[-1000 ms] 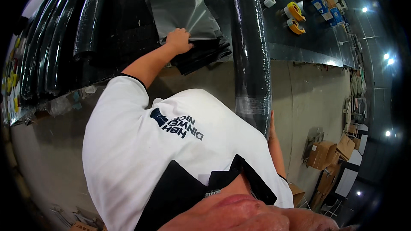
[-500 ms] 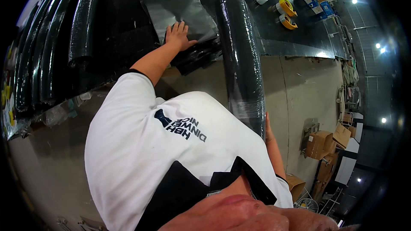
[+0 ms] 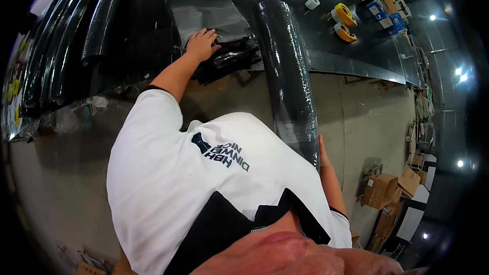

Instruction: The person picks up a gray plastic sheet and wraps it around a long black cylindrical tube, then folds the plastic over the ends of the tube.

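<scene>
Two bare hands, apart: the left hand (image 3: 201, 46) spreads over a smooth grey plastic sheet (image 3: 204, 10); the right hand (image 3: 324, 158), grip hidden, is beside a glossy black film-wrapped roll (image 3: 284, 61). The roll has shifted nearer the sheet, narrowing their gap.

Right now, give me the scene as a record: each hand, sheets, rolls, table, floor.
left hand: resting on near part of grey sheeting, fingers extended
right hand: at right side of large black roll, near its lower end; grip partly hidden
black sheets: at table edge, by the grey sheeting
other black rolls: side by side, far left
dark table: also bears small white roll, two yellow rings
floor, right: cardboard boxes
</scene>
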`<state>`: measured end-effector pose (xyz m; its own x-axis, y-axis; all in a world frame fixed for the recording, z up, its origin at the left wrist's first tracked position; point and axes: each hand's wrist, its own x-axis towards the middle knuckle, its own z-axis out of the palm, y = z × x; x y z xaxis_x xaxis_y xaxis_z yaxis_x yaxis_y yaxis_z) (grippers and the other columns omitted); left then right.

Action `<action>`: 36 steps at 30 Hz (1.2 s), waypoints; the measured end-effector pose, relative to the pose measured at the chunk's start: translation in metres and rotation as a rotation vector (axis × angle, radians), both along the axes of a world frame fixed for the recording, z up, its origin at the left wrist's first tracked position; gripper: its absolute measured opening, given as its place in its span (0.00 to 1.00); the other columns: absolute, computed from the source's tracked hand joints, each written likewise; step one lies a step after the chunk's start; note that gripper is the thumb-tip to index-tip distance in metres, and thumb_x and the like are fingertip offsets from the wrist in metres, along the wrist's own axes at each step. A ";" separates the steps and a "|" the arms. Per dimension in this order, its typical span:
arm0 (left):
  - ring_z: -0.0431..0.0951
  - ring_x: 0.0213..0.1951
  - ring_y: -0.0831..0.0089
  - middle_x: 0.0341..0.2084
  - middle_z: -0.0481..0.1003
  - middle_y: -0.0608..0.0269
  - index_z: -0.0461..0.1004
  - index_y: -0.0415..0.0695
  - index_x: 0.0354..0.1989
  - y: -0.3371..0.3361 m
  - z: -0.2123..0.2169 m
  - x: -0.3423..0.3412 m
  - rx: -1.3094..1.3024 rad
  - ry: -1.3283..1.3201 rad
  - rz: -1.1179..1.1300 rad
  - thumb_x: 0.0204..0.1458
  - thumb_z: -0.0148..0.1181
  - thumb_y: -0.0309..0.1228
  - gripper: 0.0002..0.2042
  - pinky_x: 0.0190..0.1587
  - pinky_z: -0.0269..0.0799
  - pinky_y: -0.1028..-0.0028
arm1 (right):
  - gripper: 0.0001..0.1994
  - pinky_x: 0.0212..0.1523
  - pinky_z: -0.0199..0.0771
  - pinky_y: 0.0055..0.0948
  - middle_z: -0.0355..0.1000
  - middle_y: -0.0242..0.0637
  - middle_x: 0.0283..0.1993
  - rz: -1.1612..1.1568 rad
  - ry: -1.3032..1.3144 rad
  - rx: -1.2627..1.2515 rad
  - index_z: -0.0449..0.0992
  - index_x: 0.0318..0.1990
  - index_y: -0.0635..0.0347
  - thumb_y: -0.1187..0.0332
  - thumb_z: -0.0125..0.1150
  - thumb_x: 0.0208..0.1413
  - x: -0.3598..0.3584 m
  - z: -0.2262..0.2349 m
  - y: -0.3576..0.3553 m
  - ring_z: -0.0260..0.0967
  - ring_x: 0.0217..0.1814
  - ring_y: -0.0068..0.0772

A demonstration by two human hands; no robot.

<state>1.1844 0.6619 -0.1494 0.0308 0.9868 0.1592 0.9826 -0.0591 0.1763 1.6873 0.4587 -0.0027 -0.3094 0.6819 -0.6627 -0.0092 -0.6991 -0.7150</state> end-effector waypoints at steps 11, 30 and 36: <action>0.43 0.73 0.58 0.73 0.42 0.65 0.48 0.51 0.72 0.026 0.060 0.022 -0.458 0.137 0.125 0.42 0.60 0.68 0.53 0.70 0.41 0.50 | 0.35 0.58 0.69 0.32 0.72 0.38 0.56 0.103 0.105 0.023 0.69 0.60 0.57 0.36 0.38 0.63 0.020 -0.015 0.024 0.69 0.56 0.31; 0.79 0.44 0.56 0.37 0.80 0.57 0.83 0.50 0.38 0.063 0.020 -0.033 -0.321 -0.080 -0.185 0.47 0.63 0.37 0.12 0.47 0.74 0.60 | 0.33 0.54 0.72 0.33 0.75 0.35 0.52 0.127 0.034 -0.211 0.71 0.59 0.54 0.36 0.41 0.62 0.021 -0.041 0.032 0.71 0.52 0.30; 0.79 0.41 0.59 0.38 0.80 0.56 0.83 0.49 0.39 0.073 0.011 -0.048 -0.447 -0.274 -0.153 0.50 0.61 0.43 0.14 0.43 0.73 0.61 | 0.34 0.55 0.71 0.33 0.74 0.37 0.53 0.172 -0.027 -0.241 0.71 0.59 0.56 0.35 0.40 0.62 0.002 -0.013 0.031 0.71 0.53 0.31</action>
